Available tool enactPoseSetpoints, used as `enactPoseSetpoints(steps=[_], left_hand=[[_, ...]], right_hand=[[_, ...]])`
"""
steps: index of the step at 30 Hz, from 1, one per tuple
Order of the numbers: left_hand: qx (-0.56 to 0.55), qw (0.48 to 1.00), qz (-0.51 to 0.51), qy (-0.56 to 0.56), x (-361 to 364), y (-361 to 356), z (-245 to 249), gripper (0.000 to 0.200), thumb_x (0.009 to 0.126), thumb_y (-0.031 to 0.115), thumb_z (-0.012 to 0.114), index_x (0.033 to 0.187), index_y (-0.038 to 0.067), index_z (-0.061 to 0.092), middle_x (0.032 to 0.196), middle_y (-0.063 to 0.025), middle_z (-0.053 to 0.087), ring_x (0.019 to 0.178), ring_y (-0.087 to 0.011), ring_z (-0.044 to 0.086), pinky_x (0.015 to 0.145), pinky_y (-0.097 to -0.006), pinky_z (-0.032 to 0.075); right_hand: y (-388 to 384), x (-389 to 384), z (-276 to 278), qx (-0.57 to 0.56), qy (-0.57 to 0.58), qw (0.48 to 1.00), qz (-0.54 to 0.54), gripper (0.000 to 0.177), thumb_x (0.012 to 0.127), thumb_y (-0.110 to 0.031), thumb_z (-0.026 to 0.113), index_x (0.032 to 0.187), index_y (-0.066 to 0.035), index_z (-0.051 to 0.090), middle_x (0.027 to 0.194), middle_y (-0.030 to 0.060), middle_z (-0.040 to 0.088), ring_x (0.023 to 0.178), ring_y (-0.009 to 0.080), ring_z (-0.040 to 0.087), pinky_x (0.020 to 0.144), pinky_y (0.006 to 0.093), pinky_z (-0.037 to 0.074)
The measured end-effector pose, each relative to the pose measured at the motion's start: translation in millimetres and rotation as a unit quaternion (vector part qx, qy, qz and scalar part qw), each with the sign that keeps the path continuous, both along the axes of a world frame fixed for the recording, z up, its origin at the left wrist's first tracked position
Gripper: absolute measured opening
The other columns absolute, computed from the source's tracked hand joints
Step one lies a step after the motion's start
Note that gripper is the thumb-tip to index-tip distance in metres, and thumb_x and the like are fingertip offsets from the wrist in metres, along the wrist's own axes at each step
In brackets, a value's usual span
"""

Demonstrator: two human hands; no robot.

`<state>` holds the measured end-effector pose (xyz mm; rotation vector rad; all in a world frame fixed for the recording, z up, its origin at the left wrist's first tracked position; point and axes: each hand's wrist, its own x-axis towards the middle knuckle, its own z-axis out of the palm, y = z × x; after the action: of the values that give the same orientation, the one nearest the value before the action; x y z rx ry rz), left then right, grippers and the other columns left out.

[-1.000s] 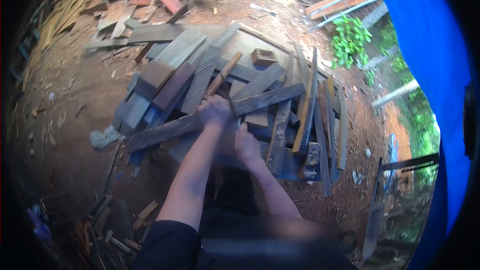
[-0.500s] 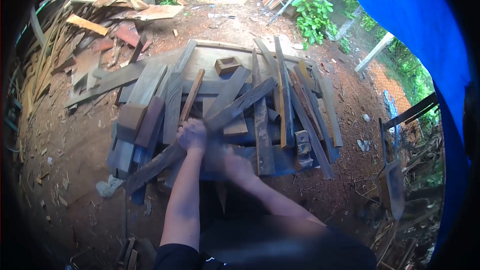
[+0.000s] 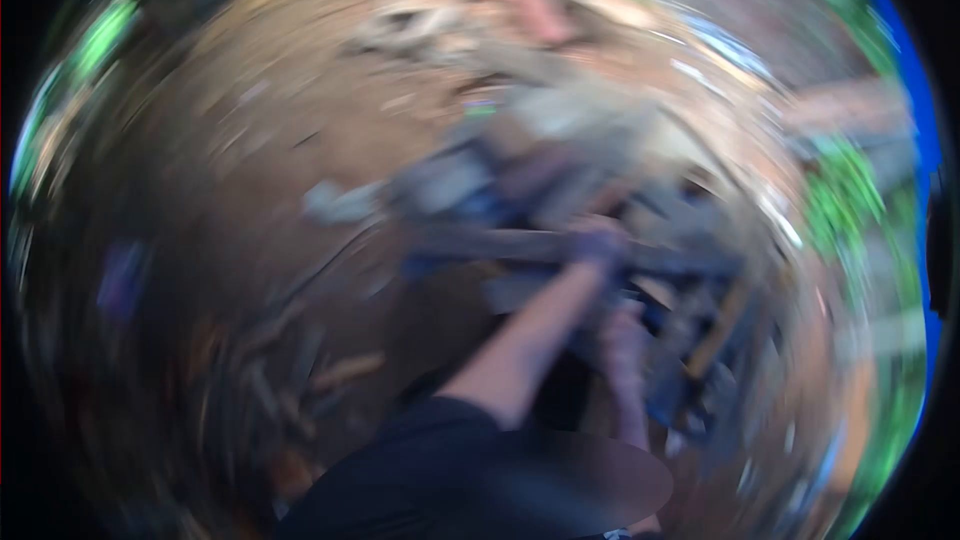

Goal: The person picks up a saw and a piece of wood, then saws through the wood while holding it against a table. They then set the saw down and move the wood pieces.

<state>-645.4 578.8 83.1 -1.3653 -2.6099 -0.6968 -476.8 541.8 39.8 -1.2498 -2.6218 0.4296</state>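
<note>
The whole head view is smeared by motion. A long dark wooden plank (image 3: 490,244) lies across the pile, and my left hand (image 3: 600,240) is closed over it near its middle. Nearer to me, just below the plank, my right hand (image 3: 622,332) looks closed in a fist. What it holds, if anything, is lost in the blur. Other boards lie beneath and beyond both hands, their edges hard to make out.
A pale crumpled scrap (image 3: 340,202) lies on the brown dirt ground (image 3: 270,130) left of the pile. Loose wood pieces (image 3: 345,370) are scattered at lower left. A green plant (image 3: 845,190) and a blue sheet (image 3: 928,240) are at the right.
The view has swung left and turned, so the pile now sits right of centre and everything is blurred. My left hand stays on the plank; my right hand remains close below it.
</note>
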Motion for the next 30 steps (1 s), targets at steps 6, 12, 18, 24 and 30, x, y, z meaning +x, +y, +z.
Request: enactPoseSetpoints(steps=[6, 12, 18, 24, 30], left_hand=[[0.016, 0.994, 0.102, -0.024, 0.2, 19.8, -39.5, 0.031, 0.084, 0.033, 0.048, 0.082, 0.008, 0.065, 0.082, -0.0124, 0.061, 0.079, -0.0249, 0.058, 0.067, -0.0392, 0.039], [-0.01, 0.995, 0.097, -0.021, 1.0, 17.0, -40.8, 0.032, 0.086, 0.035, 0.046, 0.082, 0.009, 0.064, 0.081, -0.0102, 0.059, 0.077, -0.0225, 0.054, 0.067, -0.0383, 0.037], [-0.022, 0.994, 0.082, -0.07, -0.1, 16.1, -32.0, 0.03, 0.085, 0.032, 0.046, 0.083, 0.008, 0.064, 0.08, -0.0093, 0.058, 0.076, -0.022, 0.054, 0.067, -0.0378, 0.037], [-0.021, 0.995, 0.086, -0.05, -1.4, 15.8, -33.2, 0.028, 0.085, 0.031, 0.047, 0.081, 0.009, 0.064, 0.08, -0.0102, 0.058, 0.076, -0.0226, 0.054, 0.068, -0.0384, 0.038], [-0.004, 0.995, 0.079, -0.068, 0.6, 16.1, -32.6, 0.029, 0.084, 0.034, 0.049, 0.08, 0.009, 0.064, 0.079, -0.0094, 0.057, 0.075, -0.0225, 0.054, 0.066, -0.0376, 0.038]], right_hand=[[39.0, -34.7, 10.8, 0.0, 0.06, 0.998, 0.038, 0.029, 0.098, -0.018, 0.039, 0.103, 0.009, 0.048, 0.093, 0.0352, 0.055, 0.087, 0.0526, 0.052, 0.072, 0.052, 0.043], [14.0, -17.9, 11.1, -0.013, 0.031, 0.999, 0.006, 0.032, 0.098, -0.019, 0.039, 0.115, 0.008, 0.043, 0.103, 0.037, 0.055, 0.099, 0.0503, 0.053, 0.077, 0.0499, 0.045], [48.7, -36.8, 10.6, -0.049, -0.003, 0.999, 0.006, 0.031, 0.099, -0.019, 0.038, 0.112, 0.009, 0.044, 0.1, 0.0356, 0.056, 0.093, 0.049, 0.056, 0.076, 0.0489, 0.045], [2.2, -22.2, 14.5, 0.016, 0.092, 0.995, -0.017, 0.026, 0.099, -0.019, 0.038, 0.101, 0.006, 0.044, 0.092, 0.0347, 0.055, 0.086, 0.0496, 0.054, 0.071, 0.0512, 0.042], [34.5, -41.6, 27.4, -0.047, 0.009, 0.999, -0.005, 0.027, 0.099, -0.017, 0.038, 0.109, 0.007, 0.043, 0.095, 0.0356, 0.055, 0.091, 0.0514, 0.053, 0.073, 0.0521, 0.042]])
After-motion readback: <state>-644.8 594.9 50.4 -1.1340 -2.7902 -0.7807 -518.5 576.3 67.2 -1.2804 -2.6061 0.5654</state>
